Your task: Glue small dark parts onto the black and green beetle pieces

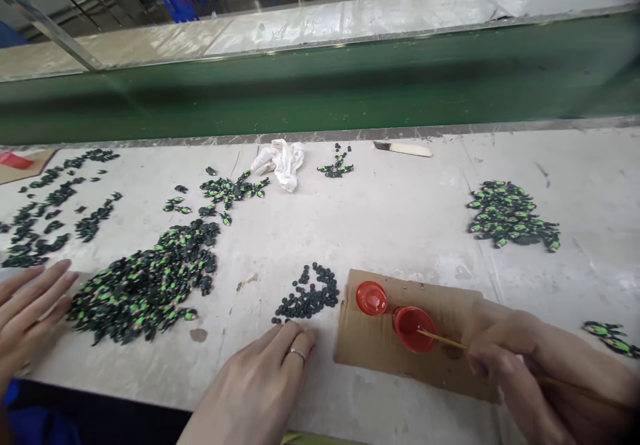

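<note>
Watching right hand (530, 358) pinched on thin stick (444, 340), tip inside round red cup (423, 346), flat brown cardboard (367, 350) beneath; left hand (257, 378) beside small dark discs (310, 304), grip I can't tell.

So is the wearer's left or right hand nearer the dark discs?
Left. The left hand is at the near edge of the discs; the right hand is well to their right, holding a stick.

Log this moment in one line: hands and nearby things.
right hand: holding thin stick, tip at red cup | left hand: beside dark discs | cup: on cardboard
</note>
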Available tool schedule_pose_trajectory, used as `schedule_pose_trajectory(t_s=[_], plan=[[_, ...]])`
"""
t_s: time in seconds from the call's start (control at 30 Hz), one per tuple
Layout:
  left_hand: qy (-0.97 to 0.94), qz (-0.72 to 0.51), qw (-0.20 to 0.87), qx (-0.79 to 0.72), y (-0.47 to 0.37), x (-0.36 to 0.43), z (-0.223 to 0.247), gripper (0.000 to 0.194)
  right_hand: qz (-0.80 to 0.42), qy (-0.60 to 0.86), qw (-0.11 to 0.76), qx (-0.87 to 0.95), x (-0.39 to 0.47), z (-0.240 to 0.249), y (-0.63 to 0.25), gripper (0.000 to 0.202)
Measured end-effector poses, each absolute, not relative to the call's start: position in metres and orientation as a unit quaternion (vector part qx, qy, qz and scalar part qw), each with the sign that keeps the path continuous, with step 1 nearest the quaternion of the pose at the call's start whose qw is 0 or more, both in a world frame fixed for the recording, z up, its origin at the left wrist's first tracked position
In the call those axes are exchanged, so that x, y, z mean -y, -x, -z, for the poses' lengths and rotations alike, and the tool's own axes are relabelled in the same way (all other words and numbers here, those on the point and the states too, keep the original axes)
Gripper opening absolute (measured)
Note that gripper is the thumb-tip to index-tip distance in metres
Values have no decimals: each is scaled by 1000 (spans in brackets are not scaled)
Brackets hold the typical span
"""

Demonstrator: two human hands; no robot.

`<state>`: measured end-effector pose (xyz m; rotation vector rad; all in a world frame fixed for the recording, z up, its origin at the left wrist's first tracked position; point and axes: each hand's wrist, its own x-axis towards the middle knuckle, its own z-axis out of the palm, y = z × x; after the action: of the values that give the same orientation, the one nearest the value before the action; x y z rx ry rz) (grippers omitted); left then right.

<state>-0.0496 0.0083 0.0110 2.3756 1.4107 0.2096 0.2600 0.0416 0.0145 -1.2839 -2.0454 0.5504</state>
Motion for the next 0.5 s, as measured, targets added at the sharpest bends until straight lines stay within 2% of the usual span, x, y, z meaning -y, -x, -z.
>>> schedule_pose_trajectory(t_s=[0.1,0.23,0.33,0.5], plan=[[-859,-22,168,-484,48,-8,-11,39,-185,474,315,801,-50,-17,-248,28],[-859,-34,177,-478,44,-9,-11,36,-146,467,324,809,-55,-12,-242,41],[-848,-102,219,-472,41,-10,-14,30,-151,462,328,810,-57,-11,-241,42],[-779,-264,311,-476,18,-4,-12,23,-218,479,331,783,-53,-7,-247,32]])
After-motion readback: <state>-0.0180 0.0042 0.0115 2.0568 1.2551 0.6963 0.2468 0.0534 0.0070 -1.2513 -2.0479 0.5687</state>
